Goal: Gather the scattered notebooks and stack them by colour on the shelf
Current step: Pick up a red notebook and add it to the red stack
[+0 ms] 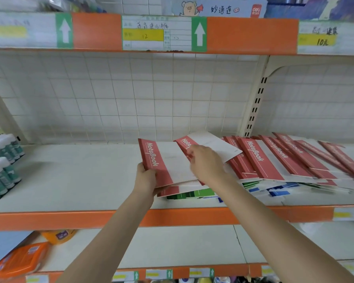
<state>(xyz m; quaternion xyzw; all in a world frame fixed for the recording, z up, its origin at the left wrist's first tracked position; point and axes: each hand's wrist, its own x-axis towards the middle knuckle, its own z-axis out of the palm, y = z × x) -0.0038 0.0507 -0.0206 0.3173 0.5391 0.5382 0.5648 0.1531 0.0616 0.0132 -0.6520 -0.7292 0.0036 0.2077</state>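
From the head view, two bare arms reach up onto the middle shelf [70, 176], a pale board with an orange front edge. The left hand [145, 178] has its grip closed on the lower left corner of a red notebook [161, 162], thumb on the red spine band, holding it tilted above the board near the shelf's middle. The right hand [204, 160] pinches a second red notebook [208, 142] by its red band, lifted so that its white cover points toward the back wall; the fingertips are turned away, so exactly how they lie cannot be told. These two books overlap, the right one just behind the left. To their right a fanned row of red notebooks [274, 158] runs toward the right end of the shelf, each leaning on the next; about seven red bands can be counted, though the far ones blur together. Under that row lie green notebooks [190, 194] at the front edge, at least two, and blue notebooks [278, 190] further right, at least two; the exact count is hidden by the red ones on top. At the left end of the shelf stands a cluster of white glue bottles [4, 160] with green labels, roughly eight visible. Above, the upper shelf's edge carries three price tags [143, 34], the middle one reading 12. On the lower shelf, at its left end, lie two orange packets [18, 260].
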